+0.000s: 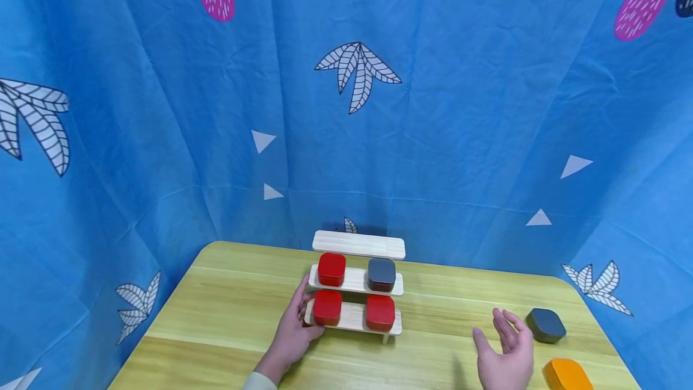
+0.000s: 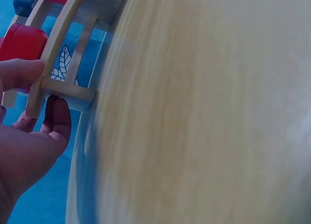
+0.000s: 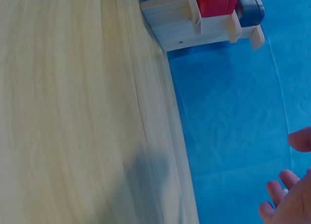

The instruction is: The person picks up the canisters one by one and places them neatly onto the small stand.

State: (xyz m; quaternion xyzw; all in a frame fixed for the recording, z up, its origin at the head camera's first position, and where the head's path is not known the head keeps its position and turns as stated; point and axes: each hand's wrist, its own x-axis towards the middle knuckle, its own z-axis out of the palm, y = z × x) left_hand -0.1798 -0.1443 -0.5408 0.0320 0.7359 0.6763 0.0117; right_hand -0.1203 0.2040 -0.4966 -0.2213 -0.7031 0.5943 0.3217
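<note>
A small tiered wooden rack (image 1: 354, 280) stands at the table's far middle. Its lower tier carries two red rounded-square boxes, the left one (image 1: 327, 307) and the right one (image 1: 381, 312). On the middle tier sit another red box (image 1: 331, 269) and a dark blue-grey box (image 1: 381, 274); the top tier is bare. My left hand (image 1: 294, 333) grips the rack's left end. In the left wrist view its thumb (image 2: 22, 72) lies at the shelf edge, fingers curled under. My right hand (image 1: 506, 354) hovers over the table at right, fingers loosely bent and holding nothing.
At the right of the table lie a dark blue-grey box (image 1: 545, 325) and an orange box (image 1: 567, 374), close beside my right hand. The wooden table (image 1: 227, 294) has rounded far corners. A blue patterned curtain (image 1: 460, 137) hangs right behind it.
</note>
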